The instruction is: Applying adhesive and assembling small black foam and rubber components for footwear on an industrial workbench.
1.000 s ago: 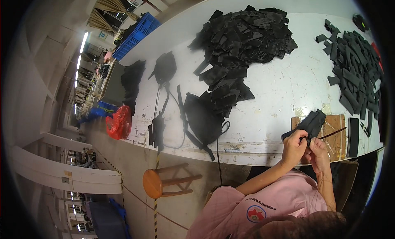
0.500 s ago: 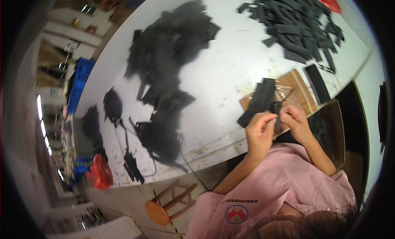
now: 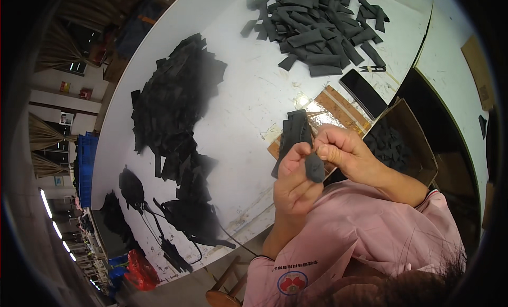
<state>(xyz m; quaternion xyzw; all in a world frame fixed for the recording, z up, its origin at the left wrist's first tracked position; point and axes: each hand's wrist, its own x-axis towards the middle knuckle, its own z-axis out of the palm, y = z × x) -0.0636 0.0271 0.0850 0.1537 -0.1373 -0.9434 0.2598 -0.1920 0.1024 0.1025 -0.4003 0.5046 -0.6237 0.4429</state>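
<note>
A small dark grey fabric piece point(image 3: 315, 168) hangs between my two hands over the table's near edge. My left hand point(image 3: 297, 182) is closed on it, fingers curled, and my right hand point(image 3: 346, 152) pinches its upper end with thumb and forefinger. The fingers partly cover the piece. Just beyond my left hand, a few black fabric strips point(image 3: 294, 133) lie on a brown board point(image 3: 338, 107) with clear tape across it.
A large heap of dark strips point(image 3: 317, 37) lies at the far side, another dark heap point(image 3: 169, 106) to the left. A black phone point(image 3: 363, 93) and thread snips point(image 3: 372, 69) lie beyond the board. At right stands a cardboard box point(image 3: 418, 127) holding dark pieces.
The view has turned, so the table's things sit further left. My hands stay together near the board; the small fabric piece now shows hanging below my fingertips.
</note>
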